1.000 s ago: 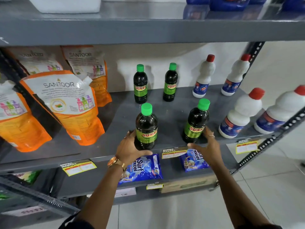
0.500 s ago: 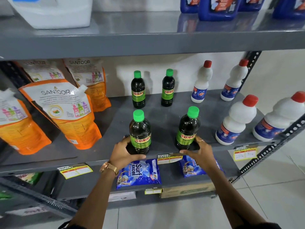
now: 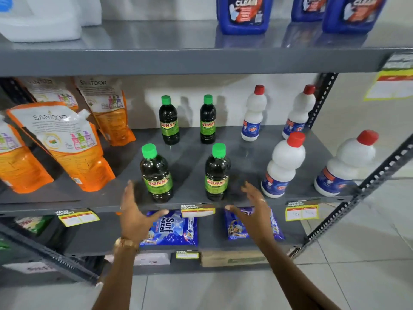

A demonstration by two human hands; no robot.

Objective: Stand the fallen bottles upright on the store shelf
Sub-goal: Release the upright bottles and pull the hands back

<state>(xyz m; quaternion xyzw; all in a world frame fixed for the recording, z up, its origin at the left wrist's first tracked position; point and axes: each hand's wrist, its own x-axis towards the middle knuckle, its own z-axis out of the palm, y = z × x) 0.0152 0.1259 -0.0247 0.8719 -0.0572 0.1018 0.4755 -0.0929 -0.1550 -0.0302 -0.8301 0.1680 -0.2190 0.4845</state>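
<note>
— Both grips empty? 
— Yes. Left hand [image 3: 136,211] and right hand [image 3: 254,209] are spread open at the front edge of the grey metal shelf [image 3: 194,166], touching nothing.
— And the bottles?
— Upright. One dark green-capped plastic bottle [image 3: 157,175] stands just beside the left hand, another dark green-capped bottle [image 3: 217,173] just left of the right hand. Two more [image 3: 169,121] stand behind, white red-capped bottles [image 3: 283,166] to the right.

Between the left grip [image 3: 136,211] and the right grip [image 3: 252,206]: dark bottles [image 3: 157,173] with green caps and green-and-red labels. Right of the right grip, white bottles [image 3: 283,164] (red caps, blue labels). Left, orange-and-white pouches [image 3: 67,144]. The shelf [image 3: 192,153] is grey.
</note>
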